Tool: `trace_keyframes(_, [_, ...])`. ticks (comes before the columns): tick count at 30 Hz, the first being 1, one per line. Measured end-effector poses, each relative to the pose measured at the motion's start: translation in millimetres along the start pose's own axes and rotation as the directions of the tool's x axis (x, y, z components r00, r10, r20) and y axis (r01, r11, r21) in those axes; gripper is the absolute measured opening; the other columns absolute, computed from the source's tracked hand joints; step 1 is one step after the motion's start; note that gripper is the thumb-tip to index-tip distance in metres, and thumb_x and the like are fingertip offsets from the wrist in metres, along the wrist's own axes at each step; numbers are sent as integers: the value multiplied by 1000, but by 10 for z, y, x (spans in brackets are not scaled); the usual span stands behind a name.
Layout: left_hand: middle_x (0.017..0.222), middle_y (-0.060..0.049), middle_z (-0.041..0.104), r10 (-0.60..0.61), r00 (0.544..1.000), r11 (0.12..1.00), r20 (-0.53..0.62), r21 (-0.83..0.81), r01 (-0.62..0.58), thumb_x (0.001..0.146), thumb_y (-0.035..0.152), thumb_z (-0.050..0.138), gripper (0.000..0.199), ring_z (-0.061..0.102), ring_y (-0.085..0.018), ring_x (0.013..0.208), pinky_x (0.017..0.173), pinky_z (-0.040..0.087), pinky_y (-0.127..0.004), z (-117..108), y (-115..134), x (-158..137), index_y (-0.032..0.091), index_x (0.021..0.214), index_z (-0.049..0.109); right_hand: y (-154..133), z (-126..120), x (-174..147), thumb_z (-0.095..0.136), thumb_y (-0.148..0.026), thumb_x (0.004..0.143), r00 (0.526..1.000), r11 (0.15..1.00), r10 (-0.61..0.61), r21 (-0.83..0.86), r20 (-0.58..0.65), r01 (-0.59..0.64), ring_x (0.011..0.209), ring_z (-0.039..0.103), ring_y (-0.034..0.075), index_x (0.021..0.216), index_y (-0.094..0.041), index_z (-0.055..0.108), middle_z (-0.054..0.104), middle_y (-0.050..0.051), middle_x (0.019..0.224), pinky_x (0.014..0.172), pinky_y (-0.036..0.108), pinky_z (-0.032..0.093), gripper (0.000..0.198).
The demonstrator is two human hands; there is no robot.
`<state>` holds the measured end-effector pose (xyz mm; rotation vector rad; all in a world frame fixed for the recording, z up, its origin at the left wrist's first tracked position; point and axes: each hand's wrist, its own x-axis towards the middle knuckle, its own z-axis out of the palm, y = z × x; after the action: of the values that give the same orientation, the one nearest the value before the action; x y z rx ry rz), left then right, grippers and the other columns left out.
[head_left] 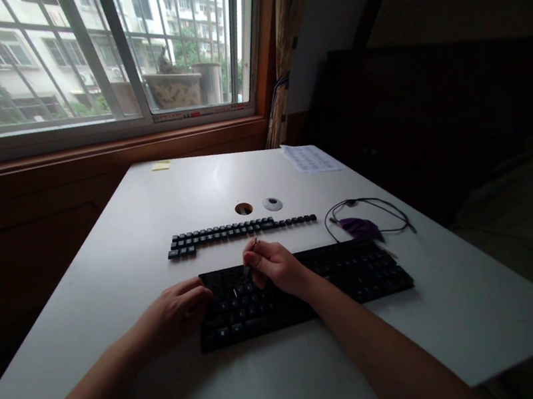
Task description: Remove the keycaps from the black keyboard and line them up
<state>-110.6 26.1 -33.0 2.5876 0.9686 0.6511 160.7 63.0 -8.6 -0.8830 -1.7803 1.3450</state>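
Observation:
A black keyboard lies across the white table, with its upper left part bare of keycaps. My left hand is closed on the keyboard's left end, fingers bent over the edge. Over the upper left keys, my right hand pinches a small keycap puller; most of it is hidden by the fingers, and a thin loop shows above them. Behind the keyboard, loose black keycaps are lined up in rows, a short group of them at the front left.
A coiled black cable and a purple cloth-like piece lie behind the keyboard's right end. Further back are a round table hole, its grey cover, a printed sheet and yellow notes. A barred window stands beyond.

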Motion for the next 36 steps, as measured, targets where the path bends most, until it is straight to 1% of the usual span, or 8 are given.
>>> trace_keyframes(5, [85, -3, 59, 2, 1000, 1000, -2, -9, -2, 95, 15, 47, 17, 53, -10, 64, 57, 41, -19, 1, 3, 8, 18, 98, 64, -181, 64, -59, 47, -45, 98, 989, 960, -128, -239, 76, 143, 52, 48, 10, 86, -20, 53, 50, -4, 61, 52, 23, 38, 28])
trace_keyframes(9, [86, -4, 59, -2, 1000, 1000, 0, -24, 2, 95, 14, 46, 19, 53, -10, 65, 58, 42, -19, -3, 13, 10, 18, 100, 64, -364, 187, -107, 47, -39, 98, 957, 789, -238, -540, 169, 292, 61, 50, 13, 88, -19, 57, 58, 1, 71, 60, 26, 37, 25])
trace_keyframes(12, [88, -4, 60, 0, 1000, 999, -6, -45, 0, 94, 15, 47, 19, 54, -10, 67, 59, 43, -19, -7, 20, 10, 18, 101, 64, -434, 243, -125, 48, -38, 98, 950, 690, -238, -653, 204, 313, 66, 53, 15, 90, -19, 58, 63, 5, 79, 63, 28, 37, 23])
trace_keyframes(14, [88, -4, 60, -1, 1000, 999, -10, -38, 0, 95, 16, 47, 17, 54, -10, 66, 59, 43, -19, -7, 17, 8, 18, 100, 64, -437, 216, -121, 47, -38, 98, 959, 714, -225, -641, 171, 282, 64, 53, 14, 90, -19, 58, 62, 4, 76, 61, 27, 37, 23])
trace_keyframes(16, [87, -4, 59, -4, 1000, 1000, -7, -26, 4, 95, 15, 47, 17, 53, -10, 65, 58, 42, -19, -3, 10, 4, 18, 99, 63, -398, 139, -104, 47, -39, 98, 976, 804, -186, -552, 116, 219, 59, 52, 13, 87, -19, 56, 59, 1, 69, 59, 26, 38, 25])
trace_keyframes(20, [86, -4, 59, 11, 1000, 1000, -11, -27, -11, 95, 15, 46, 18, 53, -10, 63, 56, 43, -19, -2, 5, 4, 17, 98, 63, -213, -38, -43, 46, -44, 98, 998, 976, -31, -215, 51, 41, 50, 52, 11, 86, -20, 52, 54, -4, 59, 51, 23, 40, 27])
trace_keyframes(23, [84, -4, 59, 28, 999, 999, -32, -15, -29, 94, 14, 46, 18, 53, -10, 62, 55, 43, -19, -12, 19, 14, 17, 97, 64, -85, -95, -7, 49, -46, 96, 999, 999, 10, -36, 49, -8, 48, 54, 10, 87, -19, 51, 55, -5, 60, 49, 22, 42, 28])
trace_keyframes(36, [85, -3, 60, 25, 991, 997, -132, 69, -16, 94, 19, 53, 16, 56, -11, 69, 64, 48, -23, -33, 110, 51, 20, 106, 63, -199, -36, -67, 51, -45, 96, 992, 982, -126, -146, -8, 123, 51, 56, 10, 88, -19, 54, 56, -4, 60, 51, 22, 42, 27])
